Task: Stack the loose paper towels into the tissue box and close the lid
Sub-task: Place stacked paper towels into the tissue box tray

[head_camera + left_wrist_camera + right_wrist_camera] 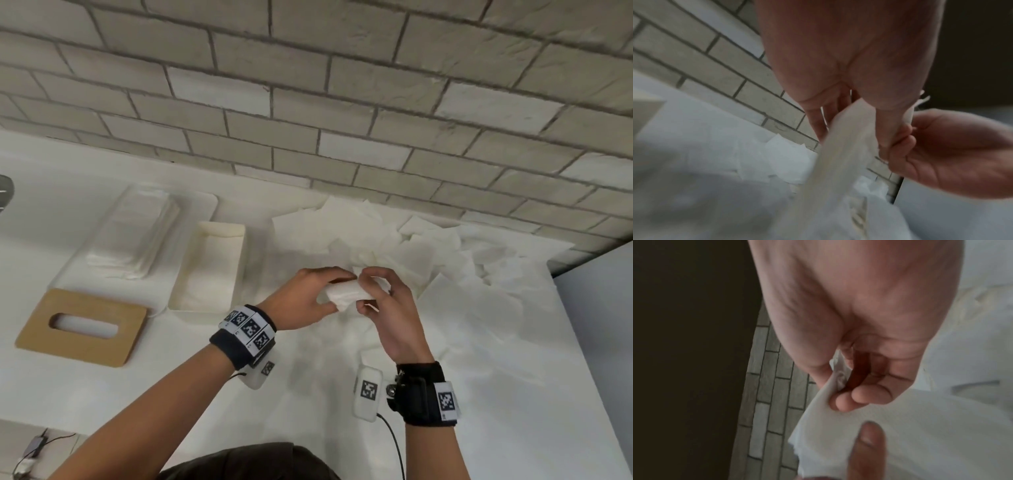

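Note:
Both hands hold one folded white paper towel [346,293] above the white counter. My left hand [310,296] grips its left end, thumb under and fingers over. My right hand [380,298] pinches its right end; in the right wrist view the fingertips [846,402] press the paper towel [900,426]. In the left wrist view the paper towel [842,154] runs down from my left hand [849,104]. The open white tissue box [239,267] stands left of the hands with towels inside. Its wooden lid [82,327] with an oval slot lies flat further left. A heap of loose paper towels [428,253] spreads behind and right.
A clear plastic wrapper [137,240] lies on a white tray [205,205] behind the lid. The brick wall [308,102] bounds the counter at the back. The counter's right edge [589,342] drops to a grey floor. A metal object [5,192] shows at far left.

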A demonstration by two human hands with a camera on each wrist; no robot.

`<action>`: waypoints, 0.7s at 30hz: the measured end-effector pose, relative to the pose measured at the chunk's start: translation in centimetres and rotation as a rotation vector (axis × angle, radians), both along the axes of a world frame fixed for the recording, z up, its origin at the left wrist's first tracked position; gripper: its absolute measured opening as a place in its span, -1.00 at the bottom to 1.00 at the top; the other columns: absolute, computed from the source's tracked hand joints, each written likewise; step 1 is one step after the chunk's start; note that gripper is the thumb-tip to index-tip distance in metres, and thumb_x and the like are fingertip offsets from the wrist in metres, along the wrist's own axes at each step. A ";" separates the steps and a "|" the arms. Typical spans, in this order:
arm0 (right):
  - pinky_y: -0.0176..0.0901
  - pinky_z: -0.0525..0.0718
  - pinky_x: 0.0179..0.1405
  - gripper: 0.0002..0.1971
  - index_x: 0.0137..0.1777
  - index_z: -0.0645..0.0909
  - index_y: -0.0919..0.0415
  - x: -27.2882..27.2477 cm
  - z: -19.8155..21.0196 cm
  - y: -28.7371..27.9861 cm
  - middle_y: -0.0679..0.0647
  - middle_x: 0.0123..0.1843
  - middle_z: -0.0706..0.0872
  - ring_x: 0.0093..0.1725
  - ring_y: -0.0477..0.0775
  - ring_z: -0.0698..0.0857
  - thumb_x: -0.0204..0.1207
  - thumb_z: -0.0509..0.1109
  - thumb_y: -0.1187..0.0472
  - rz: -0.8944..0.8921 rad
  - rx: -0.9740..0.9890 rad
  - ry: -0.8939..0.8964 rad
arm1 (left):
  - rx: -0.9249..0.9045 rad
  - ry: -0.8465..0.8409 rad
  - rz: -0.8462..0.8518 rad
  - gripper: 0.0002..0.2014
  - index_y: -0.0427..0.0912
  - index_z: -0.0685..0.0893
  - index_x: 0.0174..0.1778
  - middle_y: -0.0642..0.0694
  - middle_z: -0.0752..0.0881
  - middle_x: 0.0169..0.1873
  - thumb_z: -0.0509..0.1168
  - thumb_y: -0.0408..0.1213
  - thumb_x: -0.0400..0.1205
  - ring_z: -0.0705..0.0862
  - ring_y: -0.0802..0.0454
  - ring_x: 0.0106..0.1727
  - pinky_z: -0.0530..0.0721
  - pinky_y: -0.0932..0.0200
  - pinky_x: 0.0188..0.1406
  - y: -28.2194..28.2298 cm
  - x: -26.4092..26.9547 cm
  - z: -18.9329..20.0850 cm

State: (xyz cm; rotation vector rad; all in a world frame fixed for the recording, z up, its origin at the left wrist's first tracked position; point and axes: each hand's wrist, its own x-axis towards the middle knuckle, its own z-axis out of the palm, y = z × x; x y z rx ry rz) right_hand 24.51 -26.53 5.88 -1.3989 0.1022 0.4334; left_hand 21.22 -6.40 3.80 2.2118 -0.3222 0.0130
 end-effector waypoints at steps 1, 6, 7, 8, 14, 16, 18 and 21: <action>-0.08 0.73 -0.13 -0.82 0.29 0.69 0.26 0.1 0.1 0.0 0.18 0.02 0.74 -0.16 0.06 0.73 0.80 0.44 0.19 -0.025 0.066 0.017 | -0.032 -0.012 0.037 -0.62 -0.08 0.76 0.42 0.27 0.81 0.12 0.51 -0.35 0.67 0.72 0.40 0.04 0.66 0.31 0.08 -0.2 0.1 0.0; -0.07 0.66 0.05 -0.73 0.29 0.68 0.05 -0.2 0.2 -0.4 0.05 0.10 0.80 0.05 0.03 0.76 0.72 0.44 -0.06 -0.112 -0.069 -0.230 | -0.269 0.125 0.261 -0.78 -0.11 0.78 0.29 0.08 0.88 0.10 0.33 -0.15 0.80 0.84 0.11 0.16 0.78 -0.11 0.26 0.1 0.0 0.6; -0.11 0.67 0.13 -0.71 0.31 0.68 -0.02 -0.4 0.0 -0.4 -0.03 0.18 0.80 0.14 -0.05 0.76 0.69 0.47 -0.11 -0.097 -0.148 -0.291 | -0.357 0.175 0.281 -0.75 -0.09 0.76 0.34 0.08 0.88 0.19 0.31 -0.13 0.82 0.83 0.11 0.26 0.75 -0.10 0.37 0.1 0.0 1.0; -0.14 0.67 0.19 -0.68 0.33 0.67 -0.06 -0.6 -0.2 -0.2 -0.07 0.23 0.80 0.20 -0.12 0.77 0.68 0.52 -0.14 -0.060 -0.202 -0.319 | -0.458 0.215 0.293 -0.76 -0.08 0.74 0.38 0.07 0.87 0.24 0.30 -0.16 0.85 0.82 0.09 0.31 0.73 -0.07 0.42 0.0 0.0 1.4; 0.22 0.83 0.27 -0.84 0.21 0.77 0.03 -1.2 -1.0 2.6 -0.08 0.13 0.90 0.16 0.00 0.87 0.73 0.55 0.01 -0.085 -0.233 -0.322 | -0.746 0.354 0.355 -0.79 -0.02 0.70 0.32 0.06 0.83 0.33 0.26 -0.04 0.88 0.77 0.05 0.40 0.69 0.02 0.41 -0.2 -0.4 3.2; -0.07 0.77 0.33 -0.85 0.32 0.73 -0.10 -1.8 -0.8 3.8 -0.21 0.21 0.87 0.26 -0.16 0.83 0.84 0.40 0.01 -0.091 -0.207 -0.350 | -0.667 0.313 0.393 -0.70 -0.09 0.69 0.27 0.02 0.83 0.29 0.30 0.06 0.85 0.76 0.05 0.38 0.65 0.04 0.41 -0.1 -0.6 2.9; -0.33 0.60 0.40 -0.82 0.35 0.63 -0.24 -2.3 -0.6 5.1 -0.34 0.25 0.76 0.36 -0.33 0.71 0.92 0.21 -0.02 -0.058 -0.228 -0.360 | -0.622 0.269 0.401 -0.57 -0.15 0.66 0.36 -0.04 0.83 0.30 0.33 0.13 0.81 0.76 -0.02 0.39 0.65 -0.16 0.52 0.0 -0.7 2.6; -0.18 0.50 0.57 -0.68 0.54 0.50 -0.18 -2.7 -0.5 7.2 -0.23 0.40 0.66 0.50 -0.17 0.61 0.92 0.08 -0.14 -0.013 -0.255 -0.385 | -0.614 0.207 0.424 -0.70 -0.10 0.64 0.43 0.03 0.83 0.32 0.36 -0.07 0.84 0.78 0.05 0.40 0.67 -0.17 0.53 0.7 -1.0 2.6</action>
